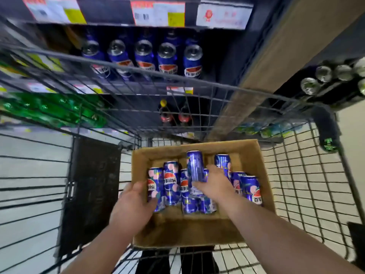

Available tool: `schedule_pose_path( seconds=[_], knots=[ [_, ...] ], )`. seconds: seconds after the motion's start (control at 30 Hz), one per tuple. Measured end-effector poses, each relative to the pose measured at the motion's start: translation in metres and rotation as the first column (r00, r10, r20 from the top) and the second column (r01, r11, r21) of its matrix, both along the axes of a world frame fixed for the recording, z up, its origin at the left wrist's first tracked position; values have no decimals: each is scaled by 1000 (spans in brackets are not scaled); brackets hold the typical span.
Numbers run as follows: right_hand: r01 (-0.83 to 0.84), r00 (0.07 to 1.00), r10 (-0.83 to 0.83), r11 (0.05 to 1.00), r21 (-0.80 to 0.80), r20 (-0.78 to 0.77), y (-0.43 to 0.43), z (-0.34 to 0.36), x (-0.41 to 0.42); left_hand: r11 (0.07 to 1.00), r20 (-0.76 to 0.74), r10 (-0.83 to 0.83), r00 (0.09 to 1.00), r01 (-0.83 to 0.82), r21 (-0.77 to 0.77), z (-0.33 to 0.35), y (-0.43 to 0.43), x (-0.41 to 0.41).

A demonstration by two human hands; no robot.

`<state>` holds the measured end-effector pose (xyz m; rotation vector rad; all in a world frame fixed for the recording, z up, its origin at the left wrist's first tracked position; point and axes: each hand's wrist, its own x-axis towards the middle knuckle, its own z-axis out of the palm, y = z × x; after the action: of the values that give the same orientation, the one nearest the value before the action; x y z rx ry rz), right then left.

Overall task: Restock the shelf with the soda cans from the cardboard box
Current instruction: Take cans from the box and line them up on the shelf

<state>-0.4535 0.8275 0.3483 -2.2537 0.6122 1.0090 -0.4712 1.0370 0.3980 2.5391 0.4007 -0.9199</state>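
Within the grey wire cart (308, 175), open brown cardboard box (197, 230): slim blue soda cans (250, 186), upright. Your right hand (214, 184) grips one raised can (195, 167); your left hand (134, 202) clasps another. Step: pickup. Next, likely: lift both over the cart's front rail (256, 93) to the dark shelf (215, 60).

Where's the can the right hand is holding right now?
Head view, lower centre: the raised can is in the right hand, held above the other cans in the cardboard box, which sits in the wire cart.
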Motion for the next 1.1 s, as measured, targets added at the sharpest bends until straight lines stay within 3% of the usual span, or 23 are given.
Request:
schedule_pose_path(
  seconds=[0.1, 0.3, 0.47, 0.63, 0.83, 1.1],
  knots=[
    [73, 997, -73, 997, -4, -36, 13, -34, 10, 998, -10, 54, 998, -54, 20, -36, -5, -2],
    [35, 999, -36, 987, -159, -3, 27, -64, 12, 999, -72, 43, 996, -41, 30, -86, -11, -5],
    [190, 973, -194, 981, 43, 123, 15, -69, 2, 998, -95, 66, 993, -65, 12, -105, -18, 5],
    [264, 936, -297, 947, 182, 188, -9, -51, -15, 996, 45, -79, 996, 76, 54, -120, -42, 41],
    [290, 925, -329, 935, 206, 192, -25, -52, -38, 947, -79, -265, 961, 275, 168, -149, -55, 67],
    [318, 926, -352, 921, 224, 138, -23, -50, -58, 930, 61, -368, 928, 365, 50, -142, -35, 7]
  ],
)
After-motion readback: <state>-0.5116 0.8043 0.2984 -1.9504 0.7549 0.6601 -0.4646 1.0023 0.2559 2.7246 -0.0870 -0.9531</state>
